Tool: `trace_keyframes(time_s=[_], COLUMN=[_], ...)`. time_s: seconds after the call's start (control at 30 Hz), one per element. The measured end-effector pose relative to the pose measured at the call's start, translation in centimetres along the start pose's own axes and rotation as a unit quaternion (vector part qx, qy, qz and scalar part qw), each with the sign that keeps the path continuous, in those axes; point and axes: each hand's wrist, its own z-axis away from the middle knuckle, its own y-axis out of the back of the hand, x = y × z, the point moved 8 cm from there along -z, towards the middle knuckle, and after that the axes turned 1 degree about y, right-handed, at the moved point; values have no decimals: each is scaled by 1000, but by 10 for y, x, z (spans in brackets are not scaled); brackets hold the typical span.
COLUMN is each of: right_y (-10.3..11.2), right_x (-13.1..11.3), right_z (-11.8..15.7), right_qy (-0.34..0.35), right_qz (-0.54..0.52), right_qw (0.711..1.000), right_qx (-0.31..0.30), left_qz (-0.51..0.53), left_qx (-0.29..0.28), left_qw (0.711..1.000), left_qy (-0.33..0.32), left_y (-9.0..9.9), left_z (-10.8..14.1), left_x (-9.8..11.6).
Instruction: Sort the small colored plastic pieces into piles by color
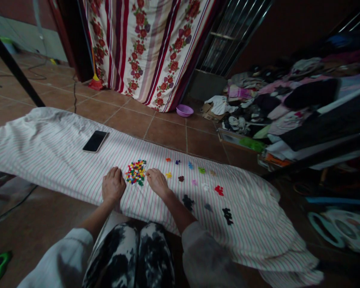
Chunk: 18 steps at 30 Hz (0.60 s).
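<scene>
A mixed heap of small colourful pieces (135, 173) lies on a striped cloth (69, 160). Just left of the heap rests my left hand (113, 184), its fingers curled, with nothing I can make out in them. My right hand (157, 181) is at the heap's right edge, fingertips pinched together; whatever they may hold is too small to name. Right of it are little single-colour groups: orange (168, 159), yellow (168, 175), blue (190, 165), green (201, 170), brown (181, 179), pink (195, 182), white (205, 187), red (219, 190) and black (227, 216).
A phone (95, 141) lies on the cloth at the upper left. Beyond the cloth are a purple basin (185, 111) on the tiled floor, a floral curtain (144, 48) and piled clothes (276, 96). Dark bars stand at both sides.
</scene>
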Motion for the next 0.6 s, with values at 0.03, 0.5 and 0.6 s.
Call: trace_keyframes(time_s=[0.03,0.5,0.6], right_y=[0,37,29], right_x=[0,102,104], right_z=[0,20,20], right_qy=[2,-140,-129], right_qz=[-1,30,18], right_qw=[1000,987,989], right_qx=[3,79,72], left_qz=[-2,-10,-7], left_qx=[0,-3,-3], left_qw=[1000,1000,1000], left_qy=[0,-2,5], left_y=[0,-1,-1], left_z=[0,0,0], left_x=[0,0,-1])
